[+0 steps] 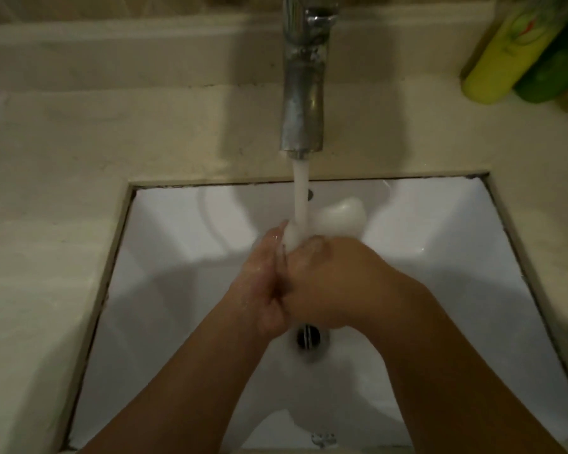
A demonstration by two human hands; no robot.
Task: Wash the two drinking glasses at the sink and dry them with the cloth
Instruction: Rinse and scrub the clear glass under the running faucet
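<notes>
Both forearms are bare, with no sleeves in view. The left hand (264, 283) and right hand (325, 283) are bare too, wet and glistening with droplets.

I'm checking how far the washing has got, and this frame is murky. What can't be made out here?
Head view only:
- Glass: blurred, pale against the sink; its lower part hidden by the right hand and left hand.
- Second glass and cloth: not in view.
- Bottles: cut off by the top-right edge, labels unreadable.
- Tap: handle cut off by the top edge.
</notes>
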